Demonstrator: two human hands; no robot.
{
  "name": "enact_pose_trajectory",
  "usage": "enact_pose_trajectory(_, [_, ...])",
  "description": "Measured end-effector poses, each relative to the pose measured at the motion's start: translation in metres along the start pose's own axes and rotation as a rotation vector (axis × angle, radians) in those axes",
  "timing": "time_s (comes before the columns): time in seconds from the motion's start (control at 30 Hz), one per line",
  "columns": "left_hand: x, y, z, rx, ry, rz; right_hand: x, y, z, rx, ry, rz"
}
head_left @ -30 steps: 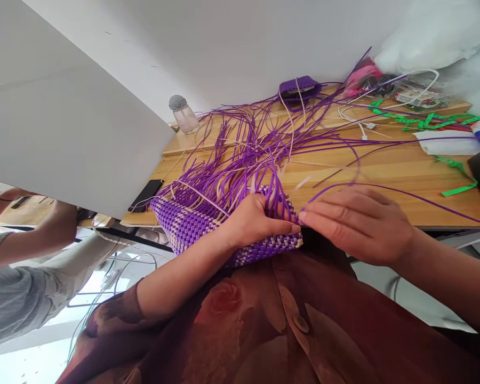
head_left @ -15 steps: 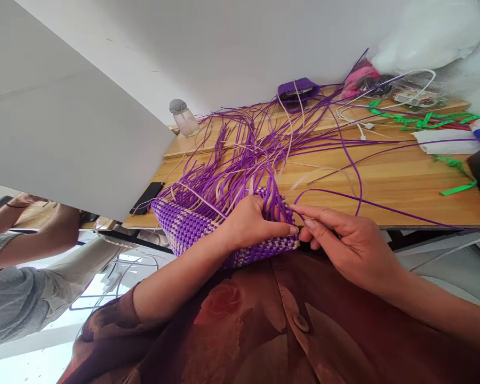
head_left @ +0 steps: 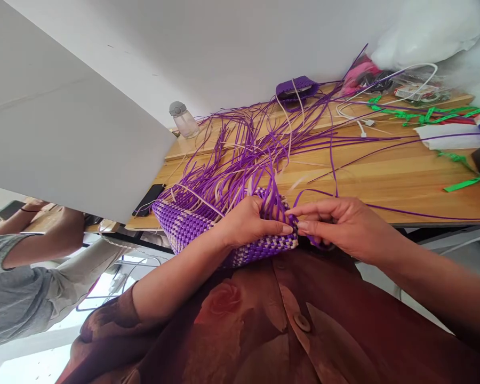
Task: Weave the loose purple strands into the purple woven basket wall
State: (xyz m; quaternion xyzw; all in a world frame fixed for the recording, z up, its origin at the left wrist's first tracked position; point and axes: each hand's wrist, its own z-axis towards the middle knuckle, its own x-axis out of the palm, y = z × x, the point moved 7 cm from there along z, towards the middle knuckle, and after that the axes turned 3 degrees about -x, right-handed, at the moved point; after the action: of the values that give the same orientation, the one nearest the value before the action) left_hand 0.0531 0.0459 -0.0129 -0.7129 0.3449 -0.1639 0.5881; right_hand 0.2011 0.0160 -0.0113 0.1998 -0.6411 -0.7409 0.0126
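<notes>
A woven basket [head_left: 192, 226] in purple and cream plastic strips lies on its side at the table's front edge, against my shirt. Many loose strip ends [head_left: 248, 154] fan out from it across the table. My left hand [head_left: 250, 221] is closed on the basket's right part, thumb outside on the weave and fingers partly hidden inside. At the basket's right end, my right hand [head_left: 340, 221] pinches a purple strip [head_left: 318, 242] close to the weave, its fingertips almost meeting my left thumb. What lies right under those fingertips is partly hidden.
On the wooden table [head_left: 392, 176] are a bottle [head_left: 184, 120], a phone [head_left: 149, 199], a small purple woven piece [head_left: 296, 90], a white cable [head_left: 362, 128], green strips [head_left: 428, 114] and white paper [head_left: 450, 137]. At left, a person in grey [head_left: 16, 288] sits beyond a partition [head_left: 72, 117].
My right hand has moved slightly left and up, closer to the basket's edge. The purple strip beside it has shifted and its loop has straightened. My left hand stays on the basket.
</notes>
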Motion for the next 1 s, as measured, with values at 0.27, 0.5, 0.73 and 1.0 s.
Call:
enact_pose_trajectory(0.27, [-0.001, 0.000, -0.001, -0.048, -0.068, -0.034, -0.002, 0.005, 0.011, 0.015, -0.056, 0.113])
enact_pose_trajectory(0.5, [-0.003, 0.004, -0.002, -0.051, -0.095, -0.009, 0.004, 0.002, 0.008, 0.032, -0.132, 0.251])
enact_pose_trajectory(0.73, [-0.003, 0.005, -0.002, -0.058, -0.139, 0.005, 0.023, -0.011, 0.011, 0.006, -0.157, 0.433])
enact_pose_trajectory(1.0, [-0.003, 0.001, -0.007, -0.121, -0.189, 0.069, 0.022, -0.014, 0.014, 0.052, -0.115, 0.302])
